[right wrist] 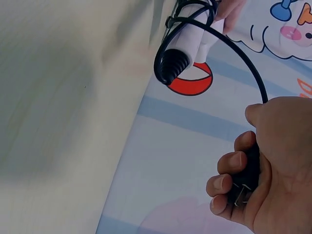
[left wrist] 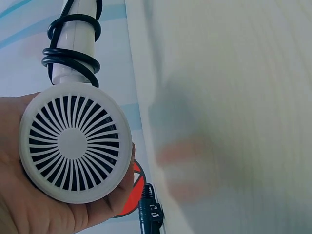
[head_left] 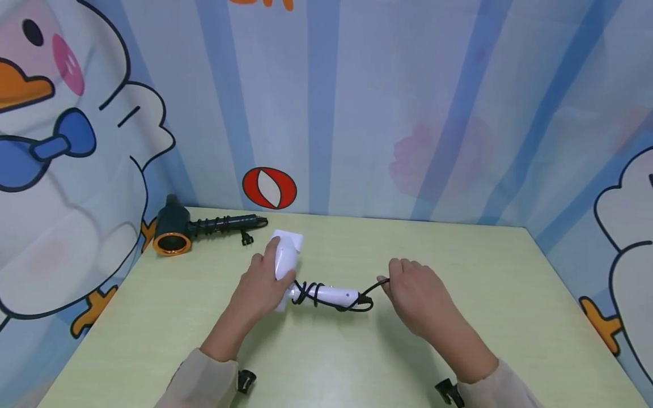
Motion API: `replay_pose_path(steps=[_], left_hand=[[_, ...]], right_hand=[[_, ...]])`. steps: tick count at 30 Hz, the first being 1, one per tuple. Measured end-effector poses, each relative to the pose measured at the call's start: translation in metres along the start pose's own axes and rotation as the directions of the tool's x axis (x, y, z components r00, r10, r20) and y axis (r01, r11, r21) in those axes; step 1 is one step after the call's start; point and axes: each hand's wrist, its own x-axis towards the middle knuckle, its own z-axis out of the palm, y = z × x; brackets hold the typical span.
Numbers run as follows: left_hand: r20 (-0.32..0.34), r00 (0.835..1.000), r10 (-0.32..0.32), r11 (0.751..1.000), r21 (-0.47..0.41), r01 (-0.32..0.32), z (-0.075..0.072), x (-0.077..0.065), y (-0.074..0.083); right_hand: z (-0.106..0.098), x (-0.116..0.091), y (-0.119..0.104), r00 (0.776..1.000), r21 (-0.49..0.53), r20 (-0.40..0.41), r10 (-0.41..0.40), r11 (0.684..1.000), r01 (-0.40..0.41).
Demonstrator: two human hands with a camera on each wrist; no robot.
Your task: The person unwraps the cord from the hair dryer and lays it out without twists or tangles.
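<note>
A white hair dryer [head_left: 334,295] is held above the table, its handle pointing right and a black cord [head_left: 304,292] wound around that handle. My left hand [head_left: 261,283] grips the dryer's body, thumb on the near side. In the left wrist view the round slatted air inlet [left wrist: 73,144] faces the camera, with the palm behind it. My right hand [head_left: 419,296] holds the cord's free end; the right wrist view shows the black plug [right wrist: 247,170] inside the curled fingers, its metal prongs showing. Between the handle's end and this hand the cord runs in an arc.
A black hair dryer [head_left: 173,226] with an orange-rimmed inlet lies at the table's back left, its cord wrapped on the handle and its plug [head_left: 247,238] beside it. A printed cloth backdrop [head_left: 357,113] stands along the back and sides of the pale table [head_left: 484,272].
</note>
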Motion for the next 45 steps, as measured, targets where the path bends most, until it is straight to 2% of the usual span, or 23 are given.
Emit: replay_pose_path(steps=[9,17,24,35,45], left_hand=[[-0.027,0.998,-0.05,0.998,-0.042,0.049,-0.003,-0.001,0.0],[-0.043,0.996,-0.084,0.996,-0.044,0.082,-0.004,0.0,0.0],[-0.044,0.995,-0.089,0.995,-0.053,0.087,-0.006,-0.001,-0.002],[-0.017,0.993,-0.117,0.991,-0.072,0.115,-0.009,0.001,-0.002],[-0.03,0.994,-0.109,0.99,-0.098,0.105,-0.01,0.002,-0.003]], right_hand=[[-0.007,-0.009,-0.011,0.999,0.017,0.032,0.015,1.0,-0.015],[-0.003,-0.016,-0.016,0.998,0.008,0.069,0.001,1.0,-0.001],[0.001,-0.021,-0.018,0.998,0.038,0.069,-0.01,0.999,0.008],[0.012,-0.028,-0.017,0.997,0.018,0.068,-0.022,1.0,0.021],[0.02,-0.032,-0.017,0.997,-0.011,0.074,0.022,1.0,-0.021]])
